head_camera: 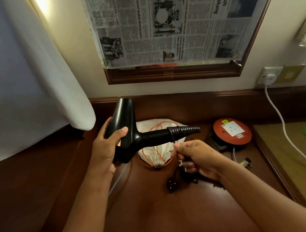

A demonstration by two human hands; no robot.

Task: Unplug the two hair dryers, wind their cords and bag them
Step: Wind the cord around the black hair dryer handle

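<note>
Currently, the left hand (108, 146) grips the dryer (129, 130) by its barrel above the desk (156, 210), handle pointing right. Several cord (173, 132) turns wrap the handle end. The right hand (197, 160) pinches the cord; the plug (171, 185) dangles below. A bag (160, 152) lies behind on the desk.

Only readable stuff is on the newspaper (168, 23) taped over the mirror, turned sideways: a big headline ending "parah" and "belakang", plus a smaller one, "positif dadah ditahan polis". The labels on the red reel (232, 130) by the worktop's back edge are too small to read.
</note>
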